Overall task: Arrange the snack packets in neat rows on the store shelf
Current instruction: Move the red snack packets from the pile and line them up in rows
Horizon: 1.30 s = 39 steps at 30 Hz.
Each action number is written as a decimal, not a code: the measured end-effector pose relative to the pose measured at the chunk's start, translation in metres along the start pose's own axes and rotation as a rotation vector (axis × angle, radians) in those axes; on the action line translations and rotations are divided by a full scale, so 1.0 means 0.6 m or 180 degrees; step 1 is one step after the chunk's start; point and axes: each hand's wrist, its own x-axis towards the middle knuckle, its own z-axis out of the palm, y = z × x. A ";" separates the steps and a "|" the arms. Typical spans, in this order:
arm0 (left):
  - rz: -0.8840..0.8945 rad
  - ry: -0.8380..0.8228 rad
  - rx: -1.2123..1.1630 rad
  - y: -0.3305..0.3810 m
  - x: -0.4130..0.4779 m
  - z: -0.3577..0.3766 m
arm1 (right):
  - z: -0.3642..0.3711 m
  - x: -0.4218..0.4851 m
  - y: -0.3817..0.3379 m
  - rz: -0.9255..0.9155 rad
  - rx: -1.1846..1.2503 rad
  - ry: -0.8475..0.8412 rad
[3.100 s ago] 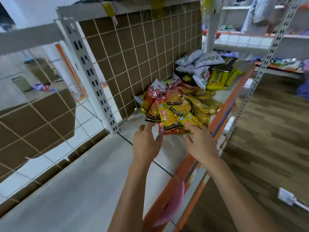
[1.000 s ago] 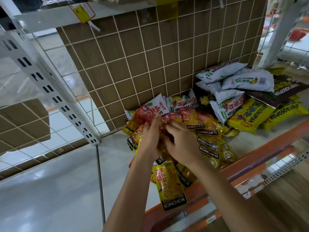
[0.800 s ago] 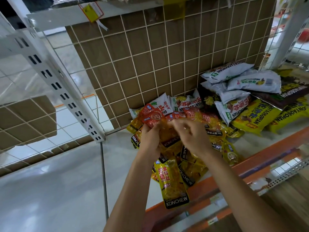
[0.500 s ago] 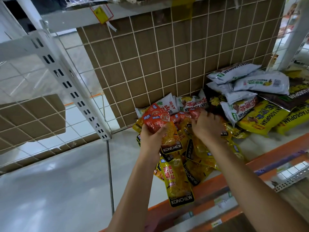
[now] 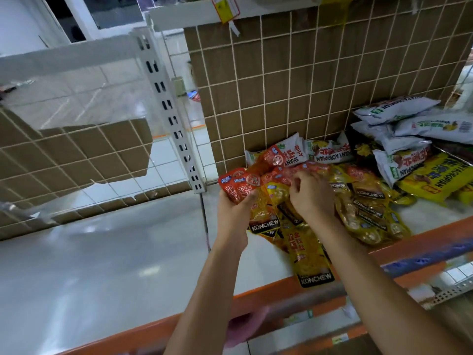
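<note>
A loose heap of yellow and red KONCHEW snack packets (image 5: 368, 203) lies on the grey shelf (image 5: 102, 265) against the brown mesh-backed wall. My left hand (image 5: 235, 213) is closed around a small bunch of these packets (image 5: 240, 187), held upright with their red tops up. My right hand (image 5: 311, 198) rests on the heap just to the right, fingers curled into the packets; what it grips is hidden. One yellow KONCHEW packet (image 5: 308, 254) lies flat toward me, its end over the orange shelf edge.
White and yellow SHANYAOROPIAN bags (image 5: 409, 139) are piled at the right and back. A white slotted upright (image 5: 174, 119) stands left of the heap. The orange front rail (image 5: 422, 242) borders the shelf. Wire mesh (image 5: 307, 73) closes the back.
My left hand has gathered a bunch of packets and lifted it slightly left. My right hand has dropped onto the heap beside it. The camera has swung right.
</note>
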 end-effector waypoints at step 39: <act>0.0643 0.2404 -0.0267 0.128 -0.253 -0.929 | 0.265 -0.580 -0.840 -0.0940 0.2753 -0.2196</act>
